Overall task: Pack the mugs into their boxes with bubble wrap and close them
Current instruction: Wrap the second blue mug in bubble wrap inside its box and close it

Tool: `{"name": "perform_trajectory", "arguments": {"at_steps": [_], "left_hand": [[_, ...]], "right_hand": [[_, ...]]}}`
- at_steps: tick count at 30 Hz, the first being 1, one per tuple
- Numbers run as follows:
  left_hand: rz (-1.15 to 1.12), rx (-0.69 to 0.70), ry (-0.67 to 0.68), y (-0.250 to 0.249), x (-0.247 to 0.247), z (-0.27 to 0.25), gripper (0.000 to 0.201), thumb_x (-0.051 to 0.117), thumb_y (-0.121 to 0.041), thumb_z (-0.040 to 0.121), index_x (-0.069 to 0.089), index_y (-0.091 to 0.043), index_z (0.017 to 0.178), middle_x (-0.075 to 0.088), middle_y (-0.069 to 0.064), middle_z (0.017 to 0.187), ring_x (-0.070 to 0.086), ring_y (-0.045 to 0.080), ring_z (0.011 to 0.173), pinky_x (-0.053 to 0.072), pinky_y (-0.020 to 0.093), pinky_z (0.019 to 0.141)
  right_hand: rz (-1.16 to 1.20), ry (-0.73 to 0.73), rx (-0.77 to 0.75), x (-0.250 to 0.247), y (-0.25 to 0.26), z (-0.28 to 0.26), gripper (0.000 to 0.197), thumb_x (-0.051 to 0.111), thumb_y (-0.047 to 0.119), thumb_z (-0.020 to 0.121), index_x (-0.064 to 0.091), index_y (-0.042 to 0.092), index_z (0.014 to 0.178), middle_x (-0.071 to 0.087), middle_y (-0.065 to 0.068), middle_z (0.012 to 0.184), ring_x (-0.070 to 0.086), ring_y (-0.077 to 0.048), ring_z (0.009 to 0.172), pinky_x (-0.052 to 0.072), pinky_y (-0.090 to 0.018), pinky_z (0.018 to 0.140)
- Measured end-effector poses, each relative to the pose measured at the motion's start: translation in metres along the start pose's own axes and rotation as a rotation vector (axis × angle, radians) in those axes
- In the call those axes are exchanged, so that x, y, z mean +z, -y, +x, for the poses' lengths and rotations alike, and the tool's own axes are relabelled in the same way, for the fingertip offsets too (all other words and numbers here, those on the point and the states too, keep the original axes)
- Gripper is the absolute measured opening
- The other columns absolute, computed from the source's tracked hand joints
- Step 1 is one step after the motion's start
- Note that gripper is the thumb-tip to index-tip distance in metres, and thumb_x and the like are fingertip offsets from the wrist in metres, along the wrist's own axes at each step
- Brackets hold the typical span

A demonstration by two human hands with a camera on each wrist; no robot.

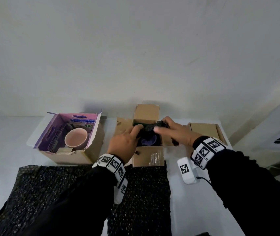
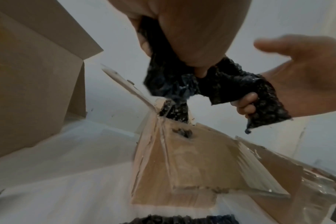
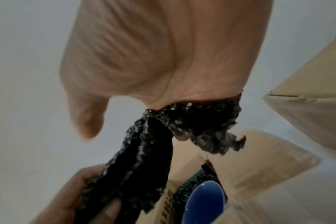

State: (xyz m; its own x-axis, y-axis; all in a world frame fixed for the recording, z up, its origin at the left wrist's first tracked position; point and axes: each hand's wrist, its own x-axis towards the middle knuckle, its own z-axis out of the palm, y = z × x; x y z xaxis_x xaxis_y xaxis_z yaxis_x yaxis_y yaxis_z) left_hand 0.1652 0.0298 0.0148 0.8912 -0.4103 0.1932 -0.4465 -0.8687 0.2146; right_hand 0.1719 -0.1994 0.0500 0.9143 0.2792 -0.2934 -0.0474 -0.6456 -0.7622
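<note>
A crumpled strip of black bubble wrap [image 1: 151, 127] hangs over the open middle cardboard box [image 1: 148, 157]. A blue mug [image 1: 148, 141] stands inside that box, with dark wrap around it; the right wrist view shows its blue rim [image 3: 205, 201]. My left hand [image 1: 132, 133] grips the strip's left end. My right hand [image 1: 163, 128] holds the right end, with fingers [image 2: 246, 104] curled round the bubble wrap [image 2: 220, 84] and the thumb sticking out. A pink mug [image 1: 76, 138] stands unwrapped in the purple-lined box [image 1: 91, 150] on the left.
A third cardboard box [image 1: 205, 131] stands at the right, just behind my right wrist. Two large sheets of black bubble wrap [image 1: 50, 189] lie on the white table in front. A white tagged device [image 1: 186, 170] lies near the right forearm. A wall runs behind the boxes.
</note>
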Motion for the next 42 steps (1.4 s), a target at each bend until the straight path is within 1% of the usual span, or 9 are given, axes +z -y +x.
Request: {"name": "perform_trajectory", "arguments": {"at_steps": [4,10,16,23,28,31,35,38,42], "left_hand": [[-0.022,0.13,0.071,0.003,0.018,0.012,0.044,0.045,-0.035,0.088,0.05,-0.021,0.13,0.048,0.008,0.109,0.05,0.026,0.097,0.052,0.041,0.071],[-0.179,0.147,0.148,-0.001,0.038,0.012,0.045,0.038,-0.035,0.088,0.062,-0.015,0.12,0.052,0.007,0.103,0.05,0.023,0.093,0.046,0.038,0.078],[-0.37,0.079,0.078,0.002,0.043,0.023,0.019,0.072,-0.017,0.078,0.069,-0.017,0.097,0.061,0.002,0.099,0.061,0.021,0.083,0.039,0.023,0.069],[-0.397,0.101,0.045,-0.01,0.049,0.018,0.04,0.044,-0.042,0.091,0.075,-0.016,0.092,0.059,0.0,0.096,0.059,0.018,0.072,0.047,0.029,0.06],[-0.277,0.174,0.092,-0.007,0.051,0.011,0.032,0.046,-0.034,0.082,0.071,-0.021,0.099,0.068,-0.003,0.093,0.059,0.021,0.083,0.051,0.034,0.067],[-0.178,0.199,0.077,-0.002,0.057,0.011,0.03,0.047,-0.029,0.085,0.072,-0.025,0.1,0.067,-0.004,0.094,0.055,0.023,0.084,0.049,0.035,0.071],[-0.099,0.166,0.191,-0.01,0.055,0.015,0.034,0.048,-0.021,0.089,0.067,-0.031,0.115,0.064,-0.002,0.108,0.056,0.025,0.094,0.045,0.036,0.077],[-0.103,0.151,0.366,-0.009,0.051,0.024,0.042,0.05,-0.013,0.091,0.058,-0.032,0.127,0.062,-0.002,0.121,0.055,0.024,0.107,0.045,0.037,0.087],[-0.136,0.154,0.356,-0.007,0.046,0.023,0.048,0.036,-0.055,0.094,0.06,-0.027,0.125,0.059,0.002,0.114,0.05,0.02,0.105,0.043,0.037,0.09]], "right_hand": [[-0.406,-0.221,-0.066,-0.004,-0.002,0.028,0.024,0.033,0.027,0.097,0.056,0.027,0.102,0.055,0.003,0.099,0.047,-0.017,0.101,0.023,-0.042,0.092],[-0.956,-0.032,-0.257,0.009,-0.004,0.043,0.03,0.052,0.018,0.089,0.067,0.039,0.104,0.055,0.013,0.105,0.036,-0.018,0.11,0.016,-0.045,0.097],[-1.015,0.017,-0.254,0.019,-0.014,0.046,0.039,0.041,0.051,0.08,0.074,0.032,0.089,0.046,0.009,0.114,0.027,-0.022,0.122,-0.003,-0.053,0.109],[-1.033,0.024,-0.114,0.023,-0.013,0.056,0.009,0.058,0.036,0.083,0.06,0.031,0.09,0.05,0.004,0.109,0.032,-0.023,0.111,0.02,-0.048,0.097],[-1.092,-0.211,-0.056,0.036,-0.022,0.061,0.054,0.07,0.041,0.072,0.043,0.022,0.114,0.041,-0.005,0.115,0.039,-0.027,0.104,0.028,-0.039,0.078],[-0.863,-0.193,-0.013,0.029,-0.028,0.057,0.055,0.073,0.046,0.07,0.044,0.023,0.11,0.036,-0.004,0.111,0.04,-0.025,0.098,0.039,-0.037,0.076],[-0.446,-0.135,-0.073,0.018,-0.026,0.046,0.019,0.068,0.026,0.079,0.06,0.025,0.096,0.053,0.003,0.098,0.051,-0.022,0.096,0.038,-0.03,0.073],[-0.721,-0.133,-0.168,0.019,-0.021,0.043,0.011,0.063,0.021,0.084,0.067,0.029,0.09,0.06,0.008,0.093,0.052,-0.02,0.095,0.035,-0.03,0.073],[-1.106,-0.118,-0.153,0.031,-0.012,0.047,0.015,0.053,0.033,0.089,0.068,0.033,0.086,0.043,0.007,0.086,0.039,-0.02,0.101,0.027,-0.04,0.083]]}}
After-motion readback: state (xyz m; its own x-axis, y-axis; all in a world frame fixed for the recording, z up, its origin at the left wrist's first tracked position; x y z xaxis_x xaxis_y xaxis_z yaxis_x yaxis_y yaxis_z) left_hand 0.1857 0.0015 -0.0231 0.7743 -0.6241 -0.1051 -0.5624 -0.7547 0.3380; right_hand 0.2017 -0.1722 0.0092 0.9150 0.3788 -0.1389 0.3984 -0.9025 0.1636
